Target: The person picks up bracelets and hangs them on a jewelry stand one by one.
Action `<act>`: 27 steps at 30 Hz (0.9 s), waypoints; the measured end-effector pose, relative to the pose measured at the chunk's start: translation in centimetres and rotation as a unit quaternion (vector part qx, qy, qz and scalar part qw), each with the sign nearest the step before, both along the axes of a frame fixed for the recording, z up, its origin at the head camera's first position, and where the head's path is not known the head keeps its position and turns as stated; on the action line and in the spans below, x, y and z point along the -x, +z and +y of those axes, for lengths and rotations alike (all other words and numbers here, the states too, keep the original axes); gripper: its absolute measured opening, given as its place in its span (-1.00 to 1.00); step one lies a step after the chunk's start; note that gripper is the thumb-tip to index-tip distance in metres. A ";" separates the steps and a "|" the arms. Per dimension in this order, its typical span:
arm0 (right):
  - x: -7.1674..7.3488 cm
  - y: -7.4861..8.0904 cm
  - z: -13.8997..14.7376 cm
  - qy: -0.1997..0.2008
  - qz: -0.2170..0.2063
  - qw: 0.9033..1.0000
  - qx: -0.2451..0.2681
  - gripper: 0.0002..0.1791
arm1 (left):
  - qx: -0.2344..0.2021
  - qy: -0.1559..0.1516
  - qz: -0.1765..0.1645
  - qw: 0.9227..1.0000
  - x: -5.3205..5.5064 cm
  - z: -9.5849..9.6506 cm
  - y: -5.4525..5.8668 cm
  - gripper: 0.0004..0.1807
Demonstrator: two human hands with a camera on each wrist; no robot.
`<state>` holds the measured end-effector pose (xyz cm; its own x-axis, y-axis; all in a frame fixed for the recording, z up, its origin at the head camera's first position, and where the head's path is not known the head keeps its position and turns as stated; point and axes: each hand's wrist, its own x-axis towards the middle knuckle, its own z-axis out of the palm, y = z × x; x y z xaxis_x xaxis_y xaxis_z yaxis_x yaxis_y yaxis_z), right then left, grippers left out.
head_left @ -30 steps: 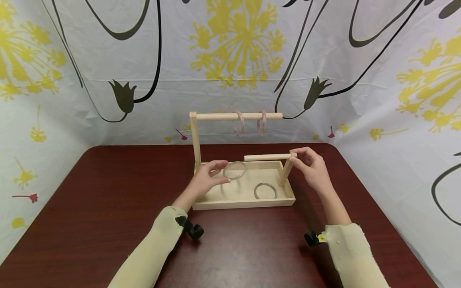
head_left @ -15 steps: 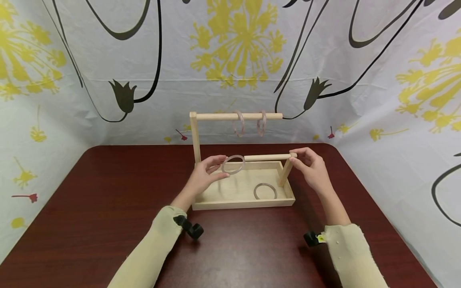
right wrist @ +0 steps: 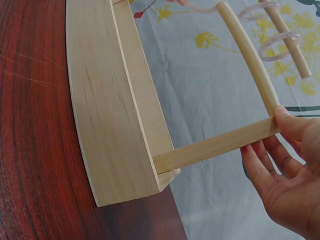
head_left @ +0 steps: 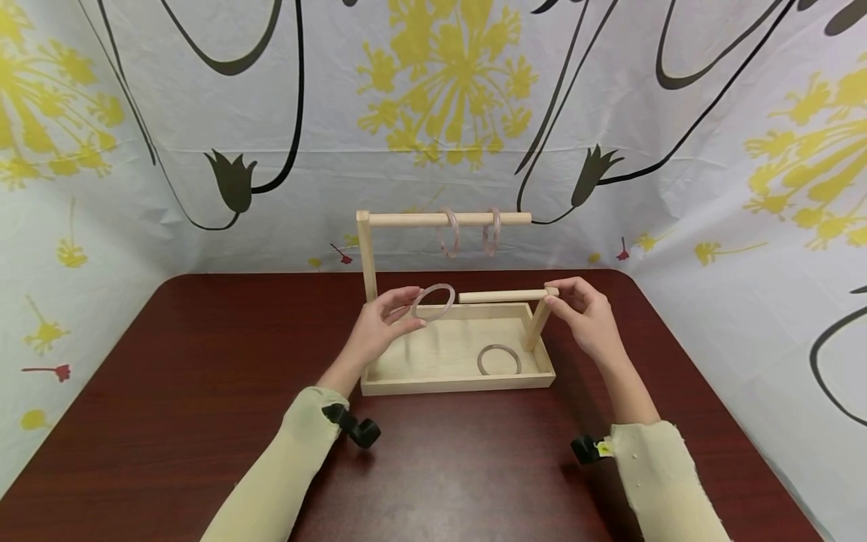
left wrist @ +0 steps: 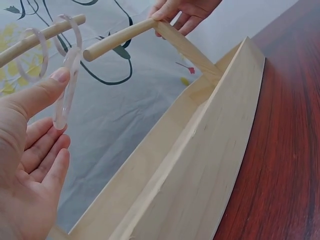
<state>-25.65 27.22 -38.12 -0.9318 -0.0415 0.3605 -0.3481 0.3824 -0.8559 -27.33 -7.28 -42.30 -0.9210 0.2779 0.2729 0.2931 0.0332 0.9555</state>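
Note:
My left hand [head_left: 379,331] pinches a translucent pinkish bangle [left wrist: 73,82] between thumb and fingers, its other fingers spread below. The bangle is raised above the tray, close to the free left end of the lower wooden bar [head_left: 501,296] and apart from it. My right hand [head_left: 588,316] grips the top corner where that bar meets its short post [head_left: 538,324], thumb on the near side. The post stands at the right end of a light wooden tray [head_left: 457,385]. Another bangle [head_left: 500,347] lies inside the tray, toward the front right.
A tall post [head_left: 368,260] at the tray's left carries an upper bar [head_left: 406,220], free at its right end. Two pinkish bangles hang there, a left bangle [head_left: 455,235] and a right bangle [head_left: 497,233]. The dark red-brown table [head_left: 447,467] meets a patterned curtain [head_left: 284,233] behind.
My left hand has lifted the bangle up out of the tray area and drawn it slightly left, turning it on the way. My right hand keeps its grip on the post's top.

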 end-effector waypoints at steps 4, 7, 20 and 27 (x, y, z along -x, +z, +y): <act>0.0 0.0 0.0 0.000 0.000 1.000 0.000 -0.65 | -0.003 -0.003 0.001 1.000 0.1 0.3 0.1 -0.42; 0.0 0.0 0.0 -0.001 0.000 1.000 -0.001 -0.63 | -0.006 -0.005 0.001 1.000 0.1 0.6 0.2 -0.42; 0.1 -0.1 0.0 0.002 0.003 1.000 0.003 -0.63 | -0.026 -0.020 0.005 0.999 0.5 2.2 0.8 -0.39; 0.2 -0.2 0.1 -0.004 0.003 1.000 0.000 -0.63 | -0.019 -0.023 0.010 1.000 0.6 3.4 0.9 -0.40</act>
